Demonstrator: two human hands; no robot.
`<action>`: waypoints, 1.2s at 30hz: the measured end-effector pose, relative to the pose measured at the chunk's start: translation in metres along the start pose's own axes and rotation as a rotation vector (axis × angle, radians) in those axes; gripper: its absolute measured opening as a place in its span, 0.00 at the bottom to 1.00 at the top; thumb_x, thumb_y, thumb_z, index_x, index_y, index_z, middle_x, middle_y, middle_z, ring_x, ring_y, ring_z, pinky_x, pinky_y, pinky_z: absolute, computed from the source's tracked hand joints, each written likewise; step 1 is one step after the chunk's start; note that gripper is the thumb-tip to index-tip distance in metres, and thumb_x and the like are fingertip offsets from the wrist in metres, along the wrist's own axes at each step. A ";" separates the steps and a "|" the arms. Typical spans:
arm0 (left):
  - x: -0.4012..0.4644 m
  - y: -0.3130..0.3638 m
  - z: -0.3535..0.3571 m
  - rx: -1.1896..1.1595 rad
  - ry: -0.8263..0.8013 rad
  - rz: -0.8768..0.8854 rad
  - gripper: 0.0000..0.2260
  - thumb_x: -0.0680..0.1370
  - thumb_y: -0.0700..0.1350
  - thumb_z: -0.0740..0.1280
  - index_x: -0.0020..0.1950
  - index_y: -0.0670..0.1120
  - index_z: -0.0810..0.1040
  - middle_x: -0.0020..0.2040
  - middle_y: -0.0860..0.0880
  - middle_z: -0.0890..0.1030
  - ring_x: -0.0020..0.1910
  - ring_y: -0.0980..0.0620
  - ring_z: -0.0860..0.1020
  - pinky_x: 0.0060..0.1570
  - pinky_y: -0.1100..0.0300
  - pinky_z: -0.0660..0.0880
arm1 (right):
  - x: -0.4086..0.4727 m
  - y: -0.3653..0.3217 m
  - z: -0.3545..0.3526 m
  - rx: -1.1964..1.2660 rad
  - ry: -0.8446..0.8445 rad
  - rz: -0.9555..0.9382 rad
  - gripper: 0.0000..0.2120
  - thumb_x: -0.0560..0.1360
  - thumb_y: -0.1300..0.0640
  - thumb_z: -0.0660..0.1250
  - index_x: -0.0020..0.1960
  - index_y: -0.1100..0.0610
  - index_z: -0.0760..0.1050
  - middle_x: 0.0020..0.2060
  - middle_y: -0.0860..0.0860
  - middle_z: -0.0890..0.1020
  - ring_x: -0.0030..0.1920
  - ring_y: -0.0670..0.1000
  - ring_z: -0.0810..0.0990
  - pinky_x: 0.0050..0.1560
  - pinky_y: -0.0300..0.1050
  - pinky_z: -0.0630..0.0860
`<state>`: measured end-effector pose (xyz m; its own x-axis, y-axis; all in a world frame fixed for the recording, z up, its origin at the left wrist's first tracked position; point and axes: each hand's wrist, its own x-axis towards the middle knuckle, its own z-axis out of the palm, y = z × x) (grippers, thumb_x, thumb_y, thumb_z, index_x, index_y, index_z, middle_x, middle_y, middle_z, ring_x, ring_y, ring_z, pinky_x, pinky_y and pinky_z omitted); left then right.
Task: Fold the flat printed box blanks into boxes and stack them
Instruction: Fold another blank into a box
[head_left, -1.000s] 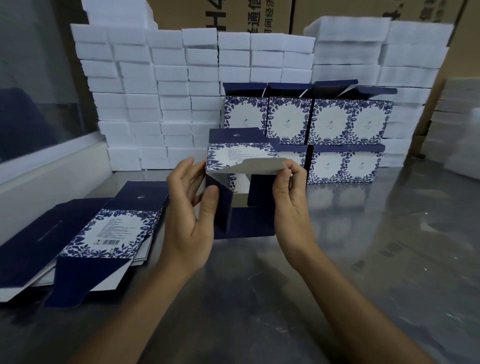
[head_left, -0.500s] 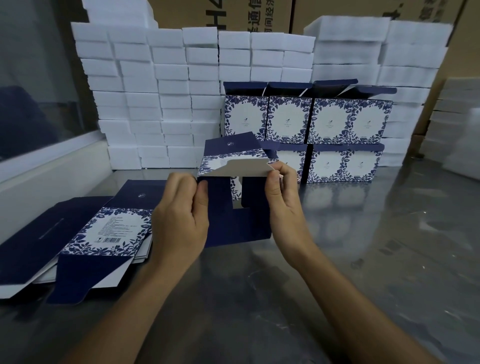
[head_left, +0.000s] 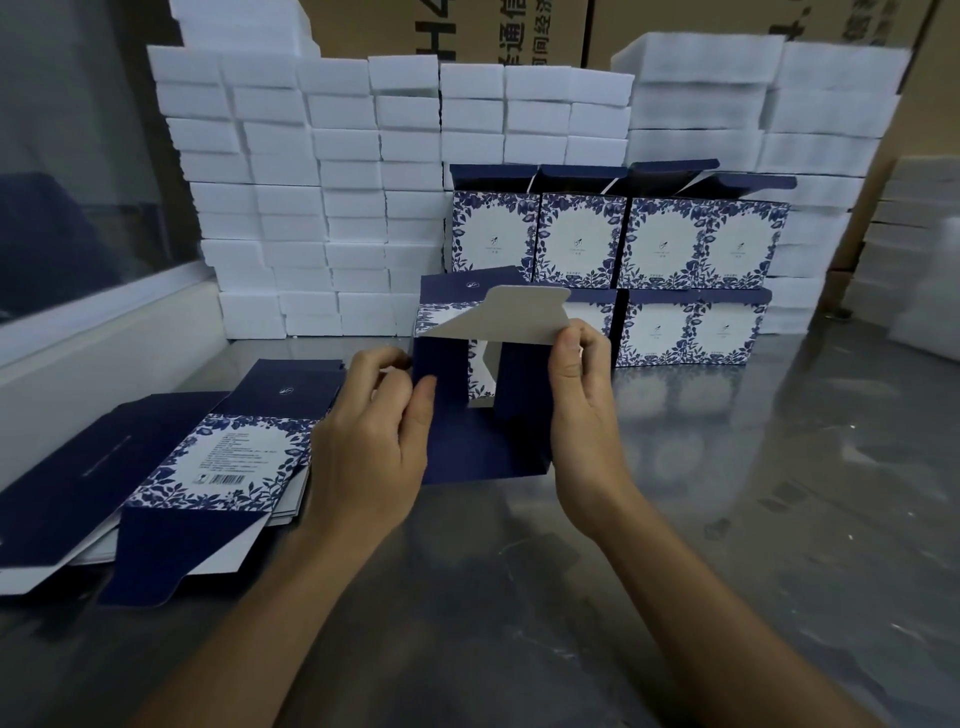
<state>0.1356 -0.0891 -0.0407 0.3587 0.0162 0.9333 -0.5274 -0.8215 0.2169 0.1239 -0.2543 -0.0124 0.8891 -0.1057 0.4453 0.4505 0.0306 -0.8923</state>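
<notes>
Both hands (head_left: 363, 447) (head_left: 582, 410) pinch a half-folded cardboard box (head_left: 483, 441): left fingers its navy flap, right its grey.

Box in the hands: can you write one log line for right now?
step: folding box | left hand: grips side flap | right hand: pinches grey flap | stack: not yet

Stacked white foam blocks (head_left: 332, 208) at the back, brown printed cartons (head_left: 675, 26) behind them, reflective grey tabletop (head_left: 727, 519)
</notes>
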 end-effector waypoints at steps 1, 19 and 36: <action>-0.001 0.000 -0.001 -0.015 -0.009 -0.004 0.22 0.84 0.52 0.54 0.42 0.38 0.75 0.52 0.45 0.77 0.37 0.55 0.71 0.32 0.67 0.63 | 0.000 0.000 0.000 0.003 -0.001 0.001 0.21 0.72 0.26 0.55 0.55 0.39 0.70 0.56 0.48 0.78 0.54 0.48 0.76 0.59 0.59 0.77; -0.004 -0.003 -0.002 -0.078 0.039 0.084 0.22 0.83 0.53 0.58 0.34 0.42 0.70 0.64 0.44 0.72 0.44 0.54 0.74 0.27 0.61 0.70 | 0.013 0.001 -0.003 0.414 0.073 0.166 0.18 0.73 0.26 0.60 0.54 0.34 0.76 0.57 0.40 0.84 0.58 0.45 0.83 0.60 0.60 0.80; -0.005 0.001 -0.002 -0.225 0.050 -0.085 0.18 0.81 0.50 0.60 0.34 0.42 0.67 0.54 0.47 0.77 0.42 0.55 0.74 0.39 0.63 0.70 | 0.011 -0.003 -0.014 0.631 -0.064 0.288 0.16 0.70 0.45 0.66 0.56 0.44 0.78 0.48 0.46 0.80 0.49 0.53 0.77 0.45 0.49 0.77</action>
<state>0.1314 -0.0891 -0.0448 0.3735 0.1122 0.9208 -0.6573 -0.6684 0.3481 0.1311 -0.2699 -0.0059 0.9745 0.0513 0.2183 0.1397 0.6226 -0.7700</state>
